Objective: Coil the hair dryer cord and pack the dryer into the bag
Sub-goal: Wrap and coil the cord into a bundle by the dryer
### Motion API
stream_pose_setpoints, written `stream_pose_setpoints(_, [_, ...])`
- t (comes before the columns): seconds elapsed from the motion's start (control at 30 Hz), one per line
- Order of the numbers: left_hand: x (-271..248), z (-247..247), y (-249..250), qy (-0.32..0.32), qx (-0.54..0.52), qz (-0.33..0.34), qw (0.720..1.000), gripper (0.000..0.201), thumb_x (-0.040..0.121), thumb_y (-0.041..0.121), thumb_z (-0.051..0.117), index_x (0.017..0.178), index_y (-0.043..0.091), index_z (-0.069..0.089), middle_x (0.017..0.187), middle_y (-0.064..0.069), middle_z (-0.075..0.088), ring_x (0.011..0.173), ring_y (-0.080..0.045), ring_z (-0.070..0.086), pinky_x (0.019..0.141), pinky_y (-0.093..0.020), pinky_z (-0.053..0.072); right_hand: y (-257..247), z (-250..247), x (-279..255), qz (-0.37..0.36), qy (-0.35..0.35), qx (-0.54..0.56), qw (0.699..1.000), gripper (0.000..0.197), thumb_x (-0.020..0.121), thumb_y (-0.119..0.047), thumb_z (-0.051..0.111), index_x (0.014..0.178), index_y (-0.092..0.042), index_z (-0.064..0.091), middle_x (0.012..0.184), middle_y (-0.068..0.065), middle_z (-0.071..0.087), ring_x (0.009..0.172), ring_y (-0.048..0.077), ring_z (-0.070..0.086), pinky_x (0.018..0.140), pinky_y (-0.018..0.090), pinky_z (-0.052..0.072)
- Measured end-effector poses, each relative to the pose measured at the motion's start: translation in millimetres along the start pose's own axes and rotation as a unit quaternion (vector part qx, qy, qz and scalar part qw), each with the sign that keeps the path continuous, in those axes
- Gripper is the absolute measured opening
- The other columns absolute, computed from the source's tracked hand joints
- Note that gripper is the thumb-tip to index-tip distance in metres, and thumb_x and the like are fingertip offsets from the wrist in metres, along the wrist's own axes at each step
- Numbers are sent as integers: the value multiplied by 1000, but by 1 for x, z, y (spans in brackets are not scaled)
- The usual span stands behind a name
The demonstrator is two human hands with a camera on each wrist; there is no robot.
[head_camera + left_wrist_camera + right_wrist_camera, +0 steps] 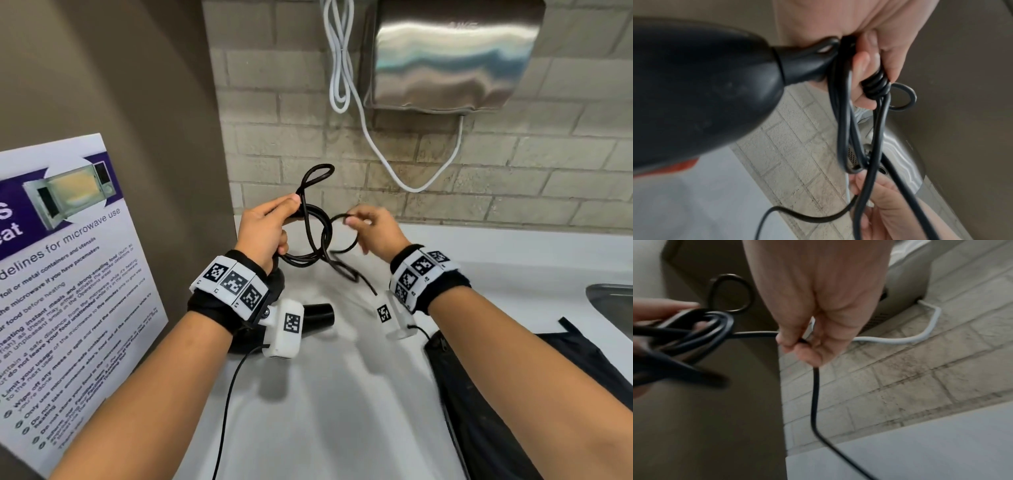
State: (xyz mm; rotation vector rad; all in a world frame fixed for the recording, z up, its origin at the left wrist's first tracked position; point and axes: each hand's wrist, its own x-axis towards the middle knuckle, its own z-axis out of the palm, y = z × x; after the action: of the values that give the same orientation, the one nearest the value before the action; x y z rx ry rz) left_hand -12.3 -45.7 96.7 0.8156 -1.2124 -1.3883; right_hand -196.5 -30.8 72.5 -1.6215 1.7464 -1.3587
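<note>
The left hand (pixel 263 229) grips several loops of the smooth black cord (pixel 317 236) above the surface's (pixel 342 394) back edge; the right hand (pixel 371 228) pinches one strand; the glossy black dryer (pixel 318 315) hangs largely hidden beneath the left wrist; the dark bag (pixel 513 394) lies at the right, cut off by the forearm.

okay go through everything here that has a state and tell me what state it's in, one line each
left hand: grips the gathered cord loops
right hand: pinches a free stretch of cord
black cord: partly coiled, the rest trailing loose
hair dryer: off the counter, hanging under the left hand
black bag: lying on the counter; open or zipped, cannot tell
white cable: hanging looped on the wall
</note>
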Motion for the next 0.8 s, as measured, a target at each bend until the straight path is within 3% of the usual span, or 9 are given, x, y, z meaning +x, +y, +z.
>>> stream_pose_setpoints(0.1, [1, -3, 2, 0, -11, -8, 1000, 17, 90, 20, 58, 99, 8, 67, 74, 1, 68, 30, -4, 24, 34, -15, 23, 2, -14, 12, 13, 119, -24, 992, 13, 91, -12, 53, 79, -12, 54, 60, -3, 46, 44, 3, 43, 39, 8, 31])
stream_pose_setpoints(0.17, [1, -3, 3, -1, -15, -12, 1000, 16, 90, 19, 58, 99, 9, 66, 77, -3, 68, 31, -4, 23, 34, -15, 22, 5, -15, 16, 27, 166, -20, 986, 13, 92, -12, 52, 79, -11, 53, 60, -3, 46, 52, 9, 42, 46, 12, 36])
stream_pose_setpoints(0.23, [-1, -2, 3, -5, -12, -14, 1000, 15, 90, 19, 58, 97, 9, 66, 80, -5, 67, 31, -4, 22, 33, -15, 22, 11, -15, 19, 64, 198, 16, 978, 20, 92, -12, 49, 73, -12, 49, 58, 1, 45, 50, 16, 43, 46, 22, 38])
stream_pose_setpoints(0.33, [-4, -3, 4, -14, -2, -9, 1000, 11, 91, 17, 57, 90, 11, 65, 80, -7, 65, 28, -2, 28, 33, -14, 20, 14, -18, 20, 129, 227, 70, 963, 13, 94, -13, 46, 84, -5, 49, 56, 6, 44, 41, 22, 44, 38, 20, 38])
stream_pose_setpoints(0.57, [-7, -4, 4, -29, 10, -7, 999, 10, 90, 17, 58, 91, 11, 65, 79, -8, 65, 27, -2, 27, 33, -12, 18, 15, -27, 26, 185, 264, 125, 938, 8, 94, -13, 45, 93, -6, 50, 60, 7, 47, 21, 10, 43, 33, 18, 41])
stream_pose_setpoints(0.63, [-7, -4, 4, -34, 15, -10, 999, 9, 90, 17, 59, 88, 13, 66, 76, -6, 66, 29, -3, 24, 34, -12, 18, 20, -31, 25, 207, 263, 128, 934, 13, 94, -13, 46, 99, -5, 54, 66, 8, 50, 30, 14, 50, 33, 18, 42])
stream_pose_setpoints(0.73, [-6, -4, 3, -32, 24, -9, 999, 8, 89, 18, 60, 87, 14, 67, 74, -4, 66, 31, -5, 21, 34, -12, 19, 35, -25, 17, 230, 200, 23, 952, 25, 94, -14, 43, 106, 2, 59, 73, 11, 54, 50, 19, 51, 40, 24, 48])
stream_pose_setpoints(0.8, [-6, -6, 3, -20, 23, -5, 1000, 8, 89, 19, 60, 88, 15, 67, 74, -3, 66, 31, -5, 21, 34, -11, 20, 42, -13, 7, 235, 165, 20, 958, 17, 93, -10, 44, 100, -3, 58, 84, 14, 56, 43, 20, 53, 36, 24, 48])
